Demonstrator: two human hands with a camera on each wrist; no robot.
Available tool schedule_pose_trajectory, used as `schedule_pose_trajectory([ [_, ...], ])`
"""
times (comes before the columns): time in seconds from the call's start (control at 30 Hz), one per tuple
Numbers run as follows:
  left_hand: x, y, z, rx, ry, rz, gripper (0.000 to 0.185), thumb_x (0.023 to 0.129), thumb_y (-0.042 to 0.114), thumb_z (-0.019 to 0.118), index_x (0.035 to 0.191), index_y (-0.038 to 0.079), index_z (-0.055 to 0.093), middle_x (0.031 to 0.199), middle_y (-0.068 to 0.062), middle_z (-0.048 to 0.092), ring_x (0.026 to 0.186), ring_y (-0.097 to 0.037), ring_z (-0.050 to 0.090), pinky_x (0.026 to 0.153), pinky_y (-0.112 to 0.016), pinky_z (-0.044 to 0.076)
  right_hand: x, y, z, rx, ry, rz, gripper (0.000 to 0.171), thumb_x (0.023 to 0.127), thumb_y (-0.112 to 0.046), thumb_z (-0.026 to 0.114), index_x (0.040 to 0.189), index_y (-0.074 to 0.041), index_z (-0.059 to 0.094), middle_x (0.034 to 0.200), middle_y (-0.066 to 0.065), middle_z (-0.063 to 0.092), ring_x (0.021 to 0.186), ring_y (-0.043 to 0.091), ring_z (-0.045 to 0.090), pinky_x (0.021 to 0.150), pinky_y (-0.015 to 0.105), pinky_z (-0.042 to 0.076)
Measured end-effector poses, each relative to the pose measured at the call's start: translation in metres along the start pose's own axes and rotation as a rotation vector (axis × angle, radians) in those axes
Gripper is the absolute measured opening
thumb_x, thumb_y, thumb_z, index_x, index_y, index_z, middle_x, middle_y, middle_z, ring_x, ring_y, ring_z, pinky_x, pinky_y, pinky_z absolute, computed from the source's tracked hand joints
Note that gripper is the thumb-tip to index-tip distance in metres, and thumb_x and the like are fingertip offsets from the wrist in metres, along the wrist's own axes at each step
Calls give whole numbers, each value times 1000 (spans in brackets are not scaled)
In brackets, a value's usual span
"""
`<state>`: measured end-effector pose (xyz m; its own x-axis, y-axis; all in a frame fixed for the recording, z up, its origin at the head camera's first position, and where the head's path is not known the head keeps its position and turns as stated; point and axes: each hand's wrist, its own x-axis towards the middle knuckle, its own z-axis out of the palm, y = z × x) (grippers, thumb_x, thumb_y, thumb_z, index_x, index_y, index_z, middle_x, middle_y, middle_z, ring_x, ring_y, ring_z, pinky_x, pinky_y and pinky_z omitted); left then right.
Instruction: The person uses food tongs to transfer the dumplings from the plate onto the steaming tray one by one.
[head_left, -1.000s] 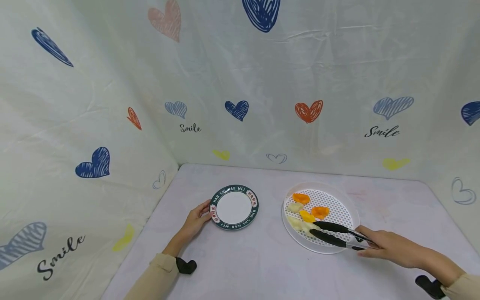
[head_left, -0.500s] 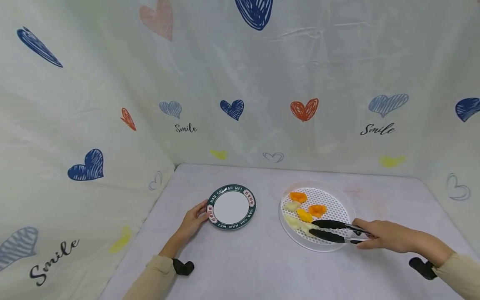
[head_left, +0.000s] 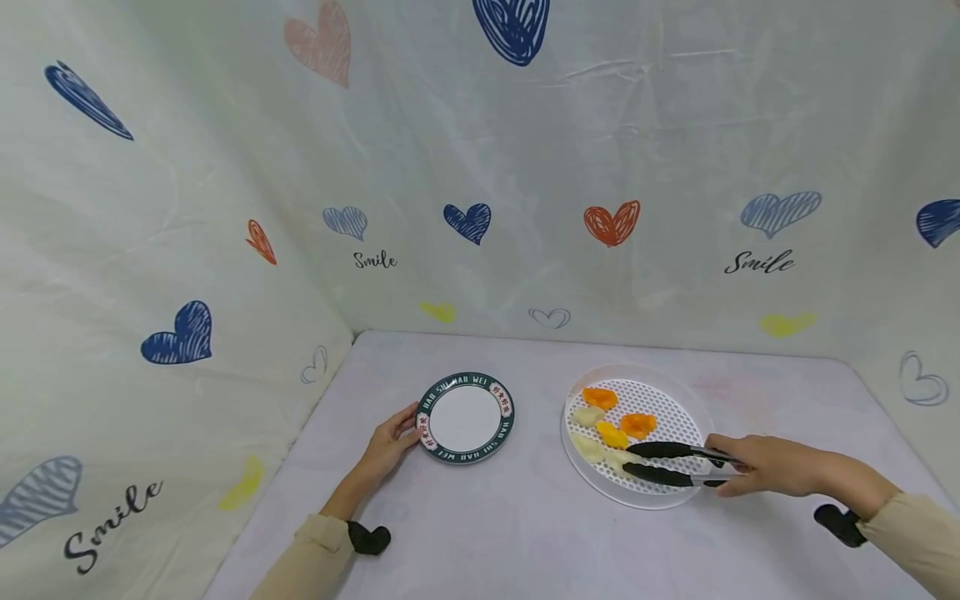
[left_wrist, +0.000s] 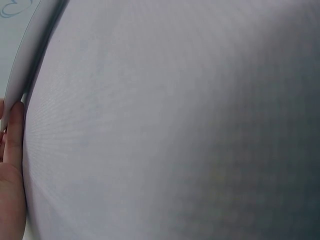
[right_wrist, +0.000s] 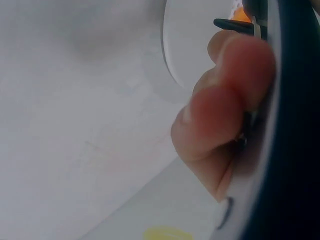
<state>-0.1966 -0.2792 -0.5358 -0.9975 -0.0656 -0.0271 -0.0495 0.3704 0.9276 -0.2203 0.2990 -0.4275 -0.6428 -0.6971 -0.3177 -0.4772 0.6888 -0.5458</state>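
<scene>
The right hand holds the black tongs, fingers curled round the handles; the tips now stand a little more apart around a pale dumpling on the perforated round tray's near left edge. The left hand still touches the glossy plate, fingers relaxed.

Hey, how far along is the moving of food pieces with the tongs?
Done: nothing shows on the green-rimmed plate, which the left hand touches at its rim. In hand: the right hand grips the tongs, tips at a pale piece. Left: every piece lies on the perforated tray.
</scene>
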Motion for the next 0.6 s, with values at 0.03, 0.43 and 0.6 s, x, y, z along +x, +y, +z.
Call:
schedule_pose_trajectory([
  [0.03,0,0,0,0,0,1,56,97,5,62,149,-3,41,149,-21,46,136,-34,44,115,-45,30,0,0,0,7,0,1,49,92,-32,72,125,-3,49,107,10,62,86,20,59,66,38,51],
  [0.43,0,1,0,-4,0,-9,56,97,5,62,149,-2,42,149,-20,46,137,-33,44,116,-45,29,-6,-2,6,207,2,85,58,94,-28,70,134,4,42,95,12,56,75,23,50,52,30,44],
  [0.6,0,0,0,15,1,9,56,97,6,63,148,-4,42,148,-21,47,135,-35,46,114,-49,30,-7,-8,12,251,57,51,59,96,-25,67,137,5,37,89,8,52,68,15,50,48,27,44],
])
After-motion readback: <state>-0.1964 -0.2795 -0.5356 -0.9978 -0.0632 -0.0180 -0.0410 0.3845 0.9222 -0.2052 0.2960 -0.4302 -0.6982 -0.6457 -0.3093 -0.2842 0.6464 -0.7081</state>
